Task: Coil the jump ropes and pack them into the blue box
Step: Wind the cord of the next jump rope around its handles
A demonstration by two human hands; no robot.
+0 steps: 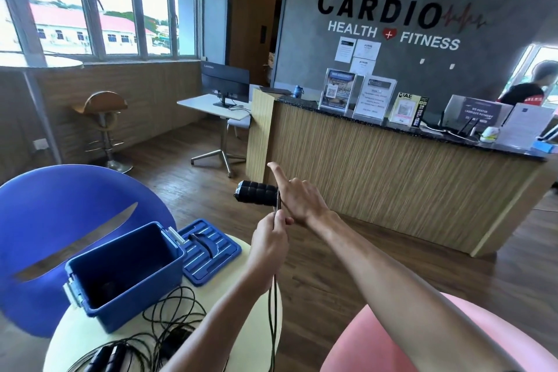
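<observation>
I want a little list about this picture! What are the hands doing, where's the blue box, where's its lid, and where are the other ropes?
left hand: pinches the black cord that hangs down from it
right hand: holds the black jump rope handle, index finger stretched out
blue box: open, standing on the round pale table
lid: off, lying flat beside the box
other ropes: loose black tangle on the table in front of the box
inside the box: too dark to tell
</observation>
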